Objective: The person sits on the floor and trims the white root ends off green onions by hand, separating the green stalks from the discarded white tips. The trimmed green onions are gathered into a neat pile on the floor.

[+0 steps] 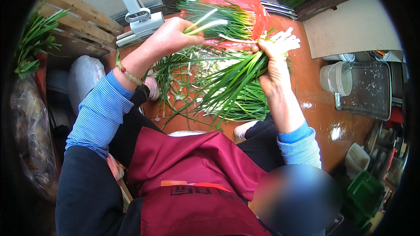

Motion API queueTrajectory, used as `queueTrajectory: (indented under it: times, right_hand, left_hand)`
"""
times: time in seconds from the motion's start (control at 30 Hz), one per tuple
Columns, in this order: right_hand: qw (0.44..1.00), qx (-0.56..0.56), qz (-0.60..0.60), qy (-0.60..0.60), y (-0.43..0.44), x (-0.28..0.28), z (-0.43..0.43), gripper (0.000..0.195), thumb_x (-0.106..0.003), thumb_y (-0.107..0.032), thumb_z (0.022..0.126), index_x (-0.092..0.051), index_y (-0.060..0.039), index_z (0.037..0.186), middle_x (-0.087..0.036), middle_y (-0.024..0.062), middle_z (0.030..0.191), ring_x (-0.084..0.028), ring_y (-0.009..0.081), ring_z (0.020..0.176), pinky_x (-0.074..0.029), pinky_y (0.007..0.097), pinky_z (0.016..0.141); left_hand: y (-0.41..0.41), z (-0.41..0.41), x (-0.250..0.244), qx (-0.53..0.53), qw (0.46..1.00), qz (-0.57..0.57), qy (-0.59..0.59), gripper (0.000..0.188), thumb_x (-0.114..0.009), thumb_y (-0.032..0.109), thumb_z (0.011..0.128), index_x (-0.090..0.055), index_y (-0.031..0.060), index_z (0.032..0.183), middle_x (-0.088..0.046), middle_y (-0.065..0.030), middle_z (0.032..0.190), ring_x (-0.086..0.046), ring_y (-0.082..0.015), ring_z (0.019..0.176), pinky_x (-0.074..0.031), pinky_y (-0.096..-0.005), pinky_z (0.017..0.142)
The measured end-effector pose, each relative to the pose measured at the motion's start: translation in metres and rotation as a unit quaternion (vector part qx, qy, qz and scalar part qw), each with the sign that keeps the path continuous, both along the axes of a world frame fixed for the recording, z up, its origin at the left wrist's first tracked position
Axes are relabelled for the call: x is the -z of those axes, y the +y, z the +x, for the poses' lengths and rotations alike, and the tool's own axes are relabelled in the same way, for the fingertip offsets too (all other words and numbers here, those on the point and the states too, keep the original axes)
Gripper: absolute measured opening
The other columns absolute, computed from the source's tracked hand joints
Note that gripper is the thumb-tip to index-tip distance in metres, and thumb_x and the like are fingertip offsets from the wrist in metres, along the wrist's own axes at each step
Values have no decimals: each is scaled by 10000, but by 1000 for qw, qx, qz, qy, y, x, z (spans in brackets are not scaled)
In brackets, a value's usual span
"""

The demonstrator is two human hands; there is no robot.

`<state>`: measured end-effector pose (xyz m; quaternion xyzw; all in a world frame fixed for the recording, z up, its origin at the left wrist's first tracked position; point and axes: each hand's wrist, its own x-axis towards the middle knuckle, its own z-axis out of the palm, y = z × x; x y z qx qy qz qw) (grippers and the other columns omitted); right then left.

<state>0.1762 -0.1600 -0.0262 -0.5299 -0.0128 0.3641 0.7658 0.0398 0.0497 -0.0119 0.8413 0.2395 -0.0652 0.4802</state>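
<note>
My left hand [175,36] pinches a couple of thin scallions [210,26], their white ends pointing right. My right hand [273,62] is closed around a thick bunch of scallions [238,73]. The bunch's white ends stick out above my right fist, and its green leaves hang down to the left. Beyond my hands, more scallions [226,23] lie on a red plastic bag [262,14]. Below the held bunch, another heap of scallions [252,101] rests on the floor between my feet. Loose leaves and peelings [177,78] are strewn left of it.
Tiled floor [315,105] surrounds the heaps. On the right stand a plastic tub [341,78], a clear tray [370,101] and a green container [366,190]. To the left are a white bag [85,75], wooden slats [82,13] and leafy greens [39,36]. My apron [193,157] covers my lap.
</note>
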Motion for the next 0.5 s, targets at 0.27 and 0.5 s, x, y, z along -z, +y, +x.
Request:
queueTrajectory:
  times: [0.27, 0.5]
  right_hand:
    - [1000, -14, 26, 8, 2, -3, -3, 113, -629, -98, 787, -573, -58, 876, -608, 57, 709, -588, 172, 660, -493, 289, 648]
    - [999, -20, 26, 3, 4, -7, -9, 111, -619, -92, 784, -563, -47, 869, -593, 50, 693, -577, 159, 638, -482, 288, 634]
  left_hand:
    - [-1, -9, 18, 84, 993, 27, -79, 176, -657, 173, 741, -647, 2, 783, -594, -20, 659, -502, -65, 586, -419, -251, 542]
    - [-6, 1, -10, 4, 1000, -6, 27, 271, -638, 278, 745, -659, 10, 784, -589, -29, 626, -512, -105, 548, -401, -276, 519]
